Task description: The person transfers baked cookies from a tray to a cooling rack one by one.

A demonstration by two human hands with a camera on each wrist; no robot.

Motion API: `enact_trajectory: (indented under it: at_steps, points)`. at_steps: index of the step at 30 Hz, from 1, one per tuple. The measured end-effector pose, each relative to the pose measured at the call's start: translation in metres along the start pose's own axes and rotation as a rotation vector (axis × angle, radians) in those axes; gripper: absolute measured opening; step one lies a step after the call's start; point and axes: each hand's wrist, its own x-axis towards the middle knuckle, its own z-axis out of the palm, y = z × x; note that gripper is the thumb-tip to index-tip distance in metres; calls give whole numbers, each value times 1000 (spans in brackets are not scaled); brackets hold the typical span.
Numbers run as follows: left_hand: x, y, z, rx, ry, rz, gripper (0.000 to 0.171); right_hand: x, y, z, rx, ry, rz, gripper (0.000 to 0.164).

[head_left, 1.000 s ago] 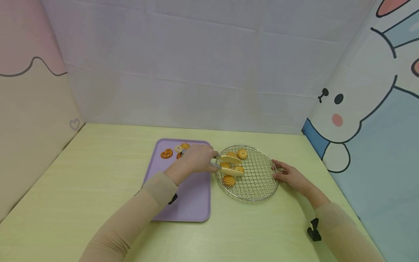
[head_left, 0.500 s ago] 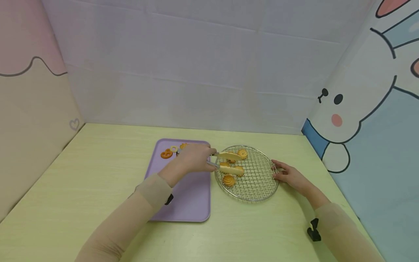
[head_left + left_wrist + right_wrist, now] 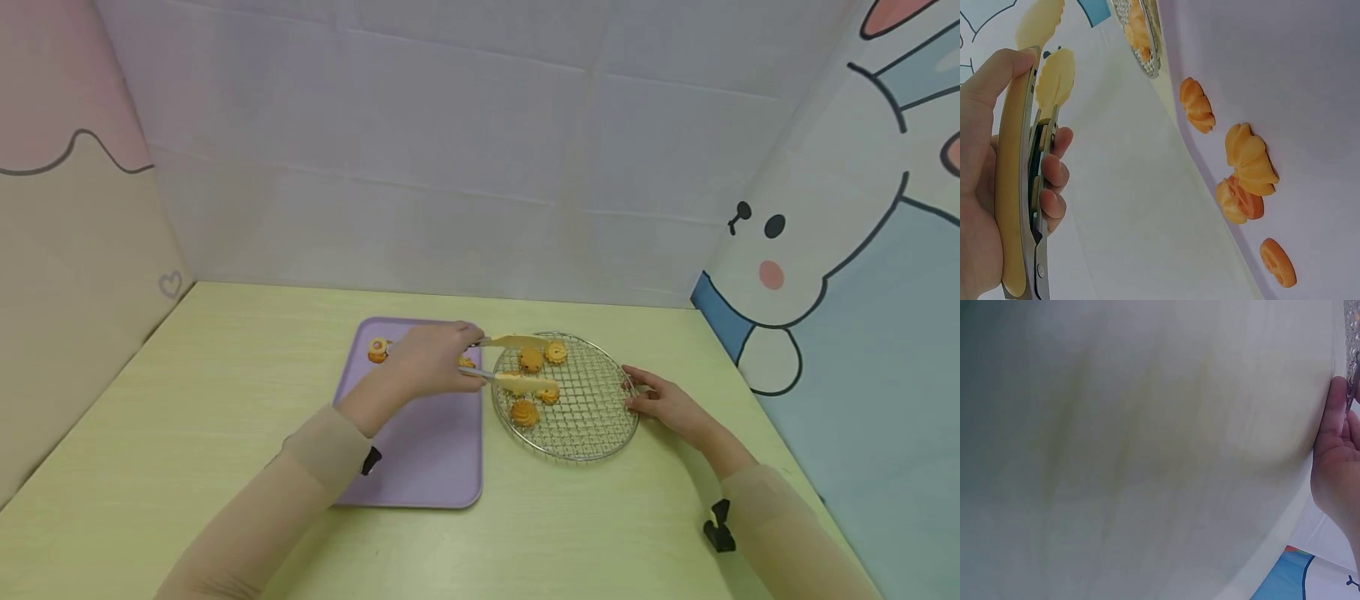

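Note:
My left hand (image 3: pixel 429 360) grips a pair of tongs (image 3: pixel 525 384) with yellow tips and handles. Its thumb lies along one handle (image 3: pixel 1011 181) in the left wrist view, the fingers curled round the other. The tong tips are spread over the left part of a round wire rack (image 3: pixel 592 408). A round cookie (image 3: pixel 530 360) shows between them; a swirl cookie (image 3: pixel 524 413) and a flower-shaped cookie (image 3: pixel 556 353) lie close by. My right hand (image 3: pixel 671 408) holds the rack's right rim between thumb and fingers; in the right wrist view this hand (image 3: pixel 1338 456) is partly cut off.
A purple tray (image 3: pixel 420 467) lies left of the rack, partly under my left forearm. Along its far end are several cookies, among them a shell-like one (image 3: pixel 1250 159) and a pretzel (image 3: pixel 1277 262). A white wall (image 3: pixel 450 167) closes the table's far side.
The tong tips have spread further apart over the rack, showing more of the cookie between them. My left hand has shifted slightly left. My right hand and the rack stay put.

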Motion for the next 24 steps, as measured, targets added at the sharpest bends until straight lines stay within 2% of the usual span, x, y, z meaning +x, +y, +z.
enact_trajectory:
  at_steps: [12, 18, 24]
  points:
    - [-21, -12, -11, -50, 86, -15, 68, 0, 2, 0, -4, 2, 9, 68]
    - [-32, -19, -16, -10, 127, -31, 64, 0, 0, 0, 3, 2, 7, 69]
    - [-45, -26, -18, 23, 191, -4, 65, 1, 1, 0, -4, 3, 0, 69]
